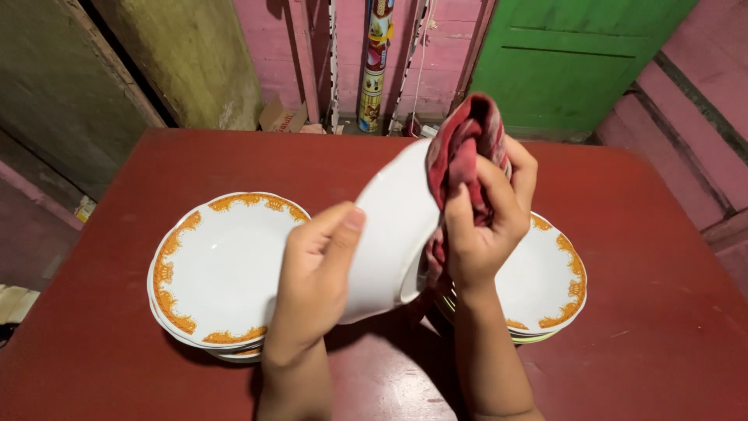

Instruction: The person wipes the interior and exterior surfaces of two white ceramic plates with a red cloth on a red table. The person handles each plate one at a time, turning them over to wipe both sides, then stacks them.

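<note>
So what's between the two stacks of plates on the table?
In the head view, the left hand holds a white plate there, tilted, above bare red table; the right hand presses a red cloth on it.

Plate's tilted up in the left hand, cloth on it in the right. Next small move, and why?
Probably sweep the red patterned cloth down along the white ceramic plate. The right hand presses the cloth only over the plate's upper rim, while the left hand holds the plate tilted on edge above the red table, leaving its lower part uncovered.
</note>
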